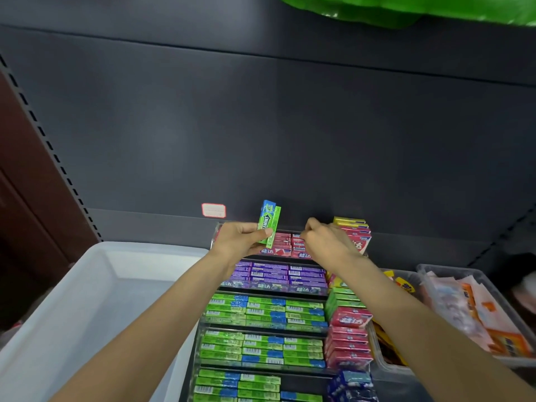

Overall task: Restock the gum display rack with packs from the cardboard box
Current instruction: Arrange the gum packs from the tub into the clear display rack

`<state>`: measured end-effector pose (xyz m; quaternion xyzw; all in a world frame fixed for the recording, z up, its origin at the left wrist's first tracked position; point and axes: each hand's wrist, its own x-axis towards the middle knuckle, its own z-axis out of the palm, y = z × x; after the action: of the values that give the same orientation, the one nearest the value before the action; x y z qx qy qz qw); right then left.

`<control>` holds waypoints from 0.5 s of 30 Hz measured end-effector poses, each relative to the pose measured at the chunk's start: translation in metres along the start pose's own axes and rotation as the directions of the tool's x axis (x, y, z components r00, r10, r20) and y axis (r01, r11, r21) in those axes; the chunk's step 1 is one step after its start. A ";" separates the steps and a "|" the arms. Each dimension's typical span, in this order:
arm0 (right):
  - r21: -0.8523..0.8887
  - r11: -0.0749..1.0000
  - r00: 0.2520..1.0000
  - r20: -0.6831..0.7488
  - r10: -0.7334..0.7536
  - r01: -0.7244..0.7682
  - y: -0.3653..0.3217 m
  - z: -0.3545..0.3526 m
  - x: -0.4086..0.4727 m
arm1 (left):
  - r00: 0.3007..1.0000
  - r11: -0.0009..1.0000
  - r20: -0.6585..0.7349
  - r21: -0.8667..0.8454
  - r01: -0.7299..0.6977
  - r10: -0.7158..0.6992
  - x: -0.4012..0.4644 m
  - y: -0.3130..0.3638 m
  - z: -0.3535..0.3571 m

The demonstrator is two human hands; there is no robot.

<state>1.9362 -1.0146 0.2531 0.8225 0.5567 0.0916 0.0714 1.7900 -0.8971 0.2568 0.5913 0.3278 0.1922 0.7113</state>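
The gum display rack [203, 320] stands on the shelf below me, its tiers filled with red, purple and green packs. My left hand [237, 242] holds a green and blue gum pack [269, 223] upright above the rack's top tier. My right hand [327, 237] reaches into the top tier with curled fingertips at the red packs [282, 242]; whether it pinches one is unclear. More red and green packs [349, 323] are stacked along the rack's right side. No cardboard box is in view.
A large white plastic bin [72, 309] sits left of the rack. Clear bins [510, 311] with orange and white sachets stand to the right. A dark back panel rises behind, with a red-edged price label [213, 210] on it. Green material [406, 10] hangs at the top.
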 end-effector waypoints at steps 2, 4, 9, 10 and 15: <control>0.048 0.999 0.999 0.034 0.013 -0.015 0.001 -0.004 0.001 | 1.000 1.000 -0.003 0.005 0.007 -0.007 -0.004 -0.001 0.001; 0.132 0.991 0.998 0.067 0.012 -0.021 0.004 -0.010 0.000 | 1.000 1.000 -0.004 0.010 0.009 -0.009 -0.009 -0.001 0.002; 0.431 0.902 0.998 -0.046 0.046 -0.022 -0.001 -0.022 -0.015 | 0.999 0.998 -0.014 0.041 -0.040 0.041 -0.026 0.003 0.004; 0.514 0.858 0.994 -0.082 0.068 -0.016 -0.004 -0.024 -0.020 | 0.998 0.997 -0.016 0.050 -0.055 0.055 -0.031 0.004 0.004; 0.909 0.411 0.981 -0.016 0.194 -0.067 -0.034 -0.037 -0.048 | 0.992 0.978 0.021 0.165 -0.125 0.123 -0.056 0.000 -0.004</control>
<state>1.8798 -1.0456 0.2783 0.7655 0.4558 -0.1680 -0.4221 1.7476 -0.9314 0.2695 0.6686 0.3015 0.2053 0.6480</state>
